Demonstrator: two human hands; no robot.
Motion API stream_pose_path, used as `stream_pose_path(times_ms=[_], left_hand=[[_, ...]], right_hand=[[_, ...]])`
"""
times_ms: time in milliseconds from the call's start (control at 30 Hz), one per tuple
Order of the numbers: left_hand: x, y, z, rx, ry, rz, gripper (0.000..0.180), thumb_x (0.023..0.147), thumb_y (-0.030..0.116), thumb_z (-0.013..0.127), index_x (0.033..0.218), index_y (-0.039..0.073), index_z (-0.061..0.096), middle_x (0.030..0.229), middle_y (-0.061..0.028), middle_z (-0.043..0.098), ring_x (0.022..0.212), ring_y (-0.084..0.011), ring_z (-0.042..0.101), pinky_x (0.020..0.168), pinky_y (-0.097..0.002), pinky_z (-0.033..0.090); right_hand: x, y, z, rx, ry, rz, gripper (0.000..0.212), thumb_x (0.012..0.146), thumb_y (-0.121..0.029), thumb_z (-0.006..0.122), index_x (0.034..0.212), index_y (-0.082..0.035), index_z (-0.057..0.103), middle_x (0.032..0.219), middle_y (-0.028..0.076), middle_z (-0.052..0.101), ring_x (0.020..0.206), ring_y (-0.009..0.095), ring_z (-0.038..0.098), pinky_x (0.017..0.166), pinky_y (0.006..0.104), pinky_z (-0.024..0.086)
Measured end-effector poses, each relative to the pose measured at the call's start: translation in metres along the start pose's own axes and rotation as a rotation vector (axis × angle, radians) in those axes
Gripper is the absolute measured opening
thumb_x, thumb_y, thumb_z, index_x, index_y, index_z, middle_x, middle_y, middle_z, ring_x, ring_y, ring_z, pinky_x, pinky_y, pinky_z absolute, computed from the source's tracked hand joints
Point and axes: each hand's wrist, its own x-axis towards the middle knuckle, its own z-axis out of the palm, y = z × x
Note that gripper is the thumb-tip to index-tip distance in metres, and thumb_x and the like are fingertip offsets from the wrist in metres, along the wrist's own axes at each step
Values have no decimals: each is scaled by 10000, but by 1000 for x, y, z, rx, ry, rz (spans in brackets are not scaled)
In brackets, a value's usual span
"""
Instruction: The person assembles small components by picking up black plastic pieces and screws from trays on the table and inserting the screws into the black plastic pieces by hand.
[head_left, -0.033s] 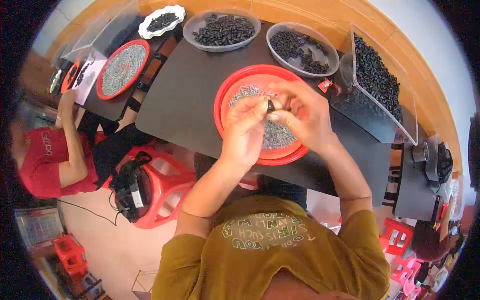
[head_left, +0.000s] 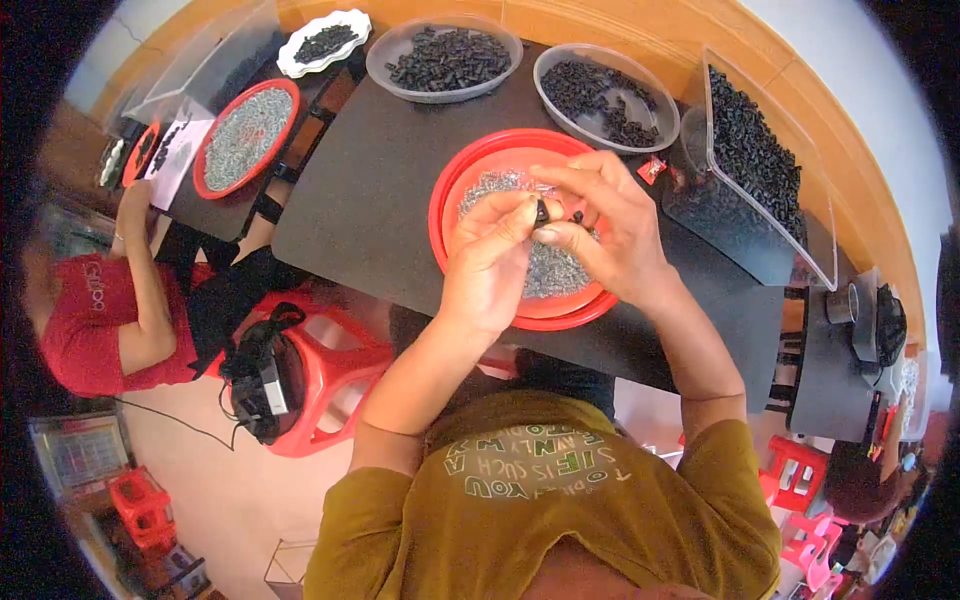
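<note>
Bench (head_left: pixel 350 190), dark-topped, carries the containers before us. At its right side we have a clear rectangular bin (head_left: pixel 722 205) of black pieces (head_left: pixel 755 150). Directly ahead lies a red tray (head_left: pixel 545 323) of silvery parts (head_left: pixel 560 275); toward the far edge stand a left tub (head_left: pixel 445 97) and a right tub (head_left: pixel 600 144), both clear and round, with black pieces inside.

Left hand (head_left: pixel 487 250): our fingers pinch a small black part (head_left: pixel 542 211) above the red tray. Right hand (head_left: pixel 622 235): our thumb meets or nearly meets its lower edge, forefinger raised. A dark bit (head_left: pixel 577 217) shows among the curled fingers; we cannot tell whether they grasp it.

Step in hand, in our judgement: two-handed fine handling of the small black part. The next move calls for a steady left pinch and careful right-thumb placement.
</note>
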Motion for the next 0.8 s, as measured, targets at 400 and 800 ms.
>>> stream_pose_path(times_ms=[400, 800], left_hand=[[19, -11, -6, -39, 128, -96, 110, 766, 110, 555, 845, 73, 489, 828, -69, 562, 803, -170, 530, 756, -275, 396], [214, 67, -83, 434, 530, 36, 430, 754, 120, 572, 1104, -13, 361, 922, -98, 506, 829, -238, 549, 675, -304, 431]], right_hand=[[-15, 33, 13, 365, -10, 190, 325, 703, -119, 606, 1002, -13, 536, 980, 99, 506, 878, 156, 495, 681, 230, 404], [-37, 35, 4, 396, -200, 380, 276, 740, -212, 580, 956, -41, 550, 906, 105, 560, 778, 193, 544, 660, 290, 430]])
